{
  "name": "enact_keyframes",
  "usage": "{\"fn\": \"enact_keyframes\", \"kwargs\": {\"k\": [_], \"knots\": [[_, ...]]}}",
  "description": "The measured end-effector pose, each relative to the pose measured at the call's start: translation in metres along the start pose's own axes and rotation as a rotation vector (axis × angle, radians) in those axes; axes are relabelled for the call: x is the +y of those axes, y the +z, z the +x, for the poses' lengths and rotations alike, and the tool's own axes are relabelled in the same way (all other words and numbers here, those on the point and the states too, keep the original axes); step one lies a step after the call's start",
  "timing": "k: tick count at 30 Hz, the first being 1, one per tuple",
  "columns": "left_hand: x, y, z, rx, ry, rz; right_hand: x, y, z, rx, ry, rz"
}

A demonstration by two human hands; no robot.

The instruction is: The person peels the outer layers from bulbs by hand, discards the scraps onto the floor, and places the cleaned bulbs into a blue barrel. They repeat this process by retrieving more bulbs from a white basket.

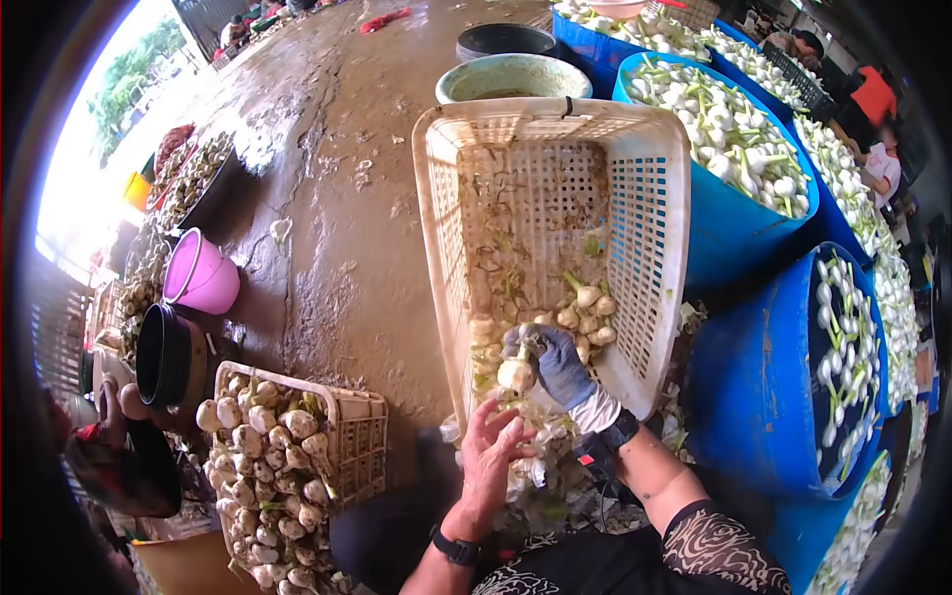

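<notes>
White bulb [516, 375] sits at the near mouth of the tilted cream basket [654, 198], gripped by the curled fingers of the gloved right hand [560, 367]. Just nearer, the bare left hand [491, 451] has its fingers spread beneath it. Blue tubs [734, 238] of bulbs stand to the right.

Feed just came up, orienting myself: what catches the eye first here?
The tilted cream basket fills the centre, where the gloved right hand grips a white bulb above the open left hand. Blue tubs heaped with bulbs line the right.
</notes>
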State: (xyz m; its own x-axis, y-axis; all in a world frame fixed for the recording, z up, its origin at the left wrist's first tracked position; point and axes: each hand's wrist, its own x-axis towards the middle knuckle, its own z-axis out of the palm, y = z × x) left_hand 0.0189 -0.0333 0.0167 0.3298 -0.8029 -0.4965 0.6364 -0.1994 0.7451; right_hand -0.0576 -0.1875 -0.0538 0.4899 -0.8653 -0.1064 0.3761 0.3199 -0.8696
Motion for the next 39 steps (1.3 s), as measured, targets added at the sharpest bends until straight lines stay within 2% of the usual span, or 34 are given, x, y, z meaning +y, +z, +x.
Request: {"fn": "enact_keyframes", "kwargs": {"k": [1,3,6,7,8,9,11,12,13,15,16,19,21,23,25,26,27,28,29,31,33,34,35,37,39], "knots": [[-0.002,0.001,0.000,0.012,0.027,-0.056,-0.003,0.009,-0.014,-0.047,-0.042,-0.122],[0.001,-0.003,0.003,-0.180,0.088,-0.081,-0.001,0.024,-0.041,-0.024,0.039,-0.092],[-0.004,-0.007,-0.005,-0.157,0.130,-0.059,-0.026,0.032,-0.063,-0.031,-0.101,-0.249],[-0.008,-0.007,-0.006,-0.133,0.247,0.004,-0.034,0.032,-0.069,-0.033,-0.167,-0.329],[-0.012,-0.006,-0.006,-0.110,0.364,0.066,-0.013,0.007,-0.069,-0.065,-0.229,-0.554],[-0.015,-0.007,-0.006,-0.125,0.365,0.066,-0.011,0.007,-0.076,-0.055,-0.239,-0.558],[-0.023,-0.014,-0.008,-0.098,0.468,0.449,-0.004,0.006,-0.093,-0.006,-0.274,-0.789],[-0.021,-0.013,-0.012,-0.084,0.551,0.630,0.022,-0.013,-0.093,0.048,-0.424,-1.062],[-0.022,-0.012,-0.014,-0.093,0.552,0.628,0.016,-0.010,-0.096,0.056,-0.427,-1.066],[-0.023,-0.013,-0.016,-0.070,0.500,0.677,-0.001,0.003,-0.098,0.090,-0.062,-0.872],[-0.027,-0.015,-0.012,-0.088,0.458,0.576,-0.030,0.020,-0.107,0.072,0.018,-0.843],[-0.029,-0.018,-0.012,-0.124,0.376,0.456,-0.028,0.013,-0.114,0.025,-0.083,-0.961],[-0.021,-0.015,-0.014,-0.108,0.382,0.498,-0.024,0.006,-0.119,0.005,-0.149,-0.928],[-0.012,-0.010,-0.020,-0.198,0.273,0.155,-0.020,-0.001,-0.123,-0.014,-0.212,-0.892],[-0.006,-0.007,-0.023,-0.215,0.298,0.164,-0.017,-0.011,-0.124,-0.081,-0.308,-0.839],[-0.001,-0.009,-0.022,-0.269,0.213,0.119,-0.026,-0.008,-0.126,-0.133,-0.457,-0.757],[0.003,-0.011,-0.021,-0.321,0.128,0.074,-0.036,-0.006,-0.129,-0.131,-0.457,-0.756],[0.006,-0.013,-0.023,-0.358,0.046,-0.037,-0.046,-0.007,-0.133,-0.200,-0.374,-0.819],[0.005,-0.013,-0.024,-0.358,0.044,-0.036,-0.052,-0.008,-0.136,-0.269,-0.289,-0.879],[0.003,-0.010,-0.026,-0.358,-0.021,-0.126,-0.052,-0.012,-0.136,-0.268,-0.311,-0.946],[0.001,-0.008,-0.026,-0.418,-0.084,-0.208,-0.043,-0.017,-0.130,-0.153,-0.658,-0.952],[0.000,-0.007,-0.026,-0.479,-0.146,-0.291,-0.043,-0.026,-0.131,-0.119,-0.522,-1.196],[-0.001,-0.007,-0.025,-0.540,-0.208,-0.374,-0.040,-0.031,-0.133,-0.113,-0.520,-1.194],[-0.003,-0.009,-0.021,-0.553,-0.204,-0.340,-0.039,-0.035,-0.133,-0.033,-0.332,-0.730],[-0.009,-0.008,-0.020,-0.531,-0.154,-0.315,-0.043,-0.030,-0.137,0.023,-0.351,-0.788]]}}
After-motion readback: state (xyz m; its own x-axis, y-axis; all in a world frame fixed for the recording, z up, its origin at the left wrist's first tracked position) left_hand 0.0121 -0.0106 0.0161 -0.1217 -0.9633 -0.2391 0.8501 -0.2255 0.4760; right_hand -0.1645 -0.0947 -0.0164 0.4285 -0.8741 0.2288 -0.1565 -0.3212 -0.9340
